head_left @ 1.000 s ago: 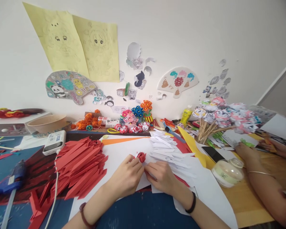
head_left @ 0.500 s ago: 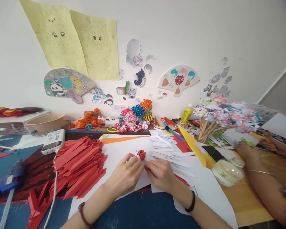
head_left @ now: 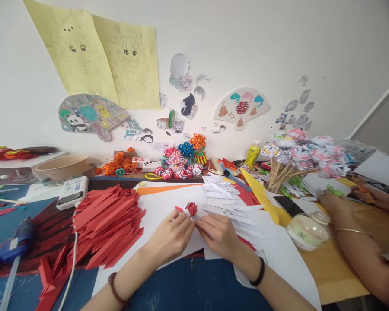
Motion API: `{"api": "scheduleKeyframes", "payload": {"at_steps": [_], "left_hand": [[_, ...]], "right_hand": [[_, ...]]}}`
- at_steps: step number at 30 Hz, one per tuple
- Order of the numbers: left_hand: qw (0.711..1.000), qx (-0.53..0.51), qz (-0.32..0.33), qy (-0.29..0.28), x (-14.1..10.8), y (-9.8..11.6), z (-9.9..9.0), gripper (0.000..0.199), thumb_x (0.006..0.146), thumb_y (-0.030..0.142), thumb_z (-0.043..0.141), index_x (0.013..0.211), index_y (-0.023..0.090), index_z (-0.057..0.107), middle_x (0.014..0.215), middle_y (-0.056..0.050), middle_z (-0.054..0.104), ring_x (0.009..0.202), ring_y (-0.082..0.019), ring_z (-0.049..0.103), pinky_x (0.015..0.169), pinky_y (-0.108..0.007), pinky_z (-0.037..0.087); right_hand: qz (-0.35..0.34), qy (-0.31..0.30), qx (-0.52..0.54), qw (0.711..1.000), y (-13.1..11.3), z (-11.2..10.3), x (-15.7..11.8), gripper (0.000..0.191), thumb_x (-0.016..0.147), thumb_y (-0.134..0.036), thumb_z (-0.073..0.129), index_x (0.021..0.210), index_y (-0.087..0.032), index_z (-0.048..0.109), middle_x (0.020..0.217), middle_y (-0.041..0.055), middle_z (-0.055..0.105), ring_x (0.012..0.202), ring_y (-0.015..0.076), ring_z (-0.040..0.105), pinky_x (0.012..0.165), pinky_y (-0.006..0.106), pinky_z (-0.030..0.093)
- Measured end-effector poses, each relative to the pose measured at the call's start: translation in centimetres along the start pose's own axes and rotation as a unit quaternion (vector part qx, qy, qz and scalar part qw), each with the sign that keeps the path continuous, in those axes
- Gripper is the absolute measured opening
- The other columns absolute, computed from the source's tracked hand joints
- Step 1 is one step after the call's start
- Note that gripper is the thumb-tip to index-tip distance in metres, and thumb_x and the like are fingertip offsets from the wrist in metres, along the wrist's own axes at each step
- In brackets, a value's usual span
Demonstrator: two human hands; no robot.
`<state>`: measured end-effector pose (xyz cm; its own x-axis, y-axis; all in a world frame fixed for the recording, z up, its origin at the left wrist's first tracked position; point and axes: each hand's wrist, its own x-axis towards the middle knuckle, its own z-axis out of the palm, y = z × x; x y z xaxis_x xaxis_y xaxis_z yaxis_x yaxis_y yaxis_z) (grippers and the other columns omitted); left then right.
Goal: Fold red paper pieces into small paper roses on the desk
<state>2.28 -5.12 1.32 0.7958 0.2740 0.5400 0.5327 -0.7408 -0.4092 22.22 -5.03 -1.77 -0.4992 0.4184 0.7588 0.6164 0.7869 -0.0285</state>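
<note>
A small folded red-and-white paper flower (head_left: 191, 208) stands up above the fingers of my left hand (head_left: 172, 233), which are closed on its lower part. Beside it my right hand (head_left: 218, 233) is pinched, its fingertips close to the base of the flower; what lies between them is hidden. Both hands are over a white paper sheet (head_left: 162, 202). Left of them lies a big heap of folded red paper strips (head_left: 112, 224). White folded paper strips (head_left: 225, 196) are spread behind my right hand.
A blue glue gun (head_left: 17, 242) and a white power bank (head_left: 72, 193) with a cable lie left. To the right are a phone (head_left: 289, 206), a plastic jar (head_left: 307, 231), a bunch of paper flowers (head_left: 306, 151) and another person's arm (head_left: 356, 242). Finished flowers (head_left: 184, 172) line the wall.
The view has shifted slightly. Both hands stay close together at the paper flower, with hardly any visible movement.
</note>
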Motion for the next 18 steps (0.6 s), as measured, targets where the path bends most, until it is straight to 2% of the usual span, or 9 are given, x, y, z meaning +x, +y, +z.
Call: {"api": "scheduleKeyframes", "payload": {"at_steps": [6,11,18], "left_hand": [[1.000,0.005,0.027,0.002,-0.15,0.05,0.27,0.030,0.095,0.009,0.038,0.070,0.015,0.052,0.069,-0.003,0.049,0.067,-0.017,0.043,0.065,-0.035,0.029],[0.999,0.014,0.048,-0.004,-0.09,-0.08,0.05,0.032,0.096,0.008,0.037,0.069,0.015,0.053,0.069,-0.004,0.051,0.066,-0.017,0.044,0.064,-0.035,0.028],[0.999,0.006,0.042,-0.020,-0.12,-0.16,-0.02,0.027,0.096,0.010,0.040,0.073,0.015,0.054,0.071,-0.003,0.053,0.068,-0.017,0.047,0.068,-0.035,0.032]], "right_hand": [[-0.036,-0.025,0.004,0.999,0.10,0.12,-0.07,0.031,0.099,-0.013,0.041,0.077,-0.016,0.063,0.064,0.0020,0.058,0.056,0.0131,0.046,0.054,0.029,0.026],[-0.032,-0.028,0.018,0.999,0.24,0.23,-0.14,0.034,0.100,-0.014,0.040,0.074,-0.016,0.063,0.064,0.0017,0.058,0.057,0.0128,0.046,0.054,0.030,0.025],[-0.035,-0.010,0.030,0.999,0.17,0.02,0.10,0.034,0.099,-0.012,0.040,0.073,-0.016,0.063,0.063,0.0013,0.058,0.055,0.0122,0.044,0.054,0.029,0.024]]}}
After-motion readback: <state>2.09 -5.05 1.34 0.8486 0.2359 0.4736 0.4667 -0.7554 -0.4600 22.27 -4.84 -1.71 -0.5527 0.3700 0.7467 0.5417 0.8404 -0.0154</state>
